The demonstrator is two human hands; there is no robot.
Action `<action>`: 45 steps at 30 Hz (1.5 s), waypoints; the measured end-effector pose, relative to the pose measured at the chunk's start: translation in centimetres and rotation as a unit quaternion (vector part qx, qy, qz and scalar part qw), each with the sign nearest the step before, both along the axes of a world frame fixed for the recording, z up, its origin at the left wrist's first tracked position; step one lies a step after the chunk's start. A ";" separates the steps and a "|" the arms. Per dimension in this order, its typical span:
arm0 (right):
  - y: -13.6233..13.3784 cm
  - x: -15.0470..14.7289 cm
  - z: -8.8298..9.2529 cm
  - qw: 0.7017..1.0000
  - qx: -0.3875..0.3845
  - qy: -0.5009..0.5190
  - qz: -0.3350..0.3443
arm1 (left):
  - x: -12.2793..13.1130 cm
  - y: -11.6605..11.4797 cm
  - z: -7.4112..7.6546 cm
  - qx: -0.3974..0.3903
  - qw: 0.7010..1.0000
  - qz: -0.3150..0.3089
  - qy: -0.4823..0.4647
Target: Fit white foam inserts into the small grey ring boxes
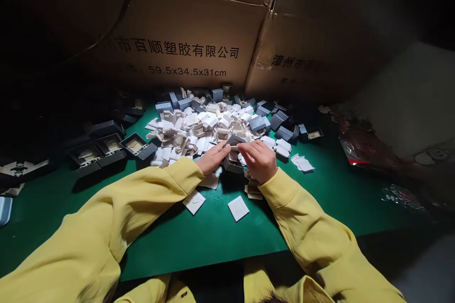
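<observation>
“百顺塑胶有限公司”, “59.5x34.5x31cm” on cardboard box (199, 21)

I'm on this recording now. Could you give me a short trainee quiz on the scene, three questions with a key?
1. True or false: the left hand and the right hand are both at the same small dark box.
2. What colour is the tabletop? A) red; B) white; C) green.
3. From the wearer's viewpoint, what stands beyond the pile of white pieces?

Key: 1. True. 2. C. 3. Large brown cartons with dark printing.
</observation>
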State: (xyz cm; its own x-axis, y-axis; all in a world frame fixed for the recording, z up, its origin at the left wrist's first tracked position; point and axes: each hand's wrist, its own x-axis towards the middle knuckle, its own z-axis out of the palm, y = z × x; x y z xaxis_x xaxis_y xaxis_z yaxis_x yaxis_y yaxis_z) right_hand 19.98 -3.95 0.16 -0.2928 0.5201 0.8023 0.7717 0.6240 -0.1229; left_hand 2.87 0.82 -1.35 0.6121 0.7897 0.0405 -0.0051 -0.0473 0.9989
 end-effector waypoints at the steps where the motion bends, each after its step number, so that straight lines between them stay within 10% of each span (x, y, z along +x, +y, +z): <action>1: 0.0 0.0 0.0 1.000 0.000 -0.001 -0.003 | 0.0 0.0 0.1 -0.004 1.000 -0.002 0.002; 45: 0.4 -0.3 -0.8 0.995 0.010 0.091 -0.036 | 0.1 -0.1 0.2 0.051 0.998 -0.025 0.036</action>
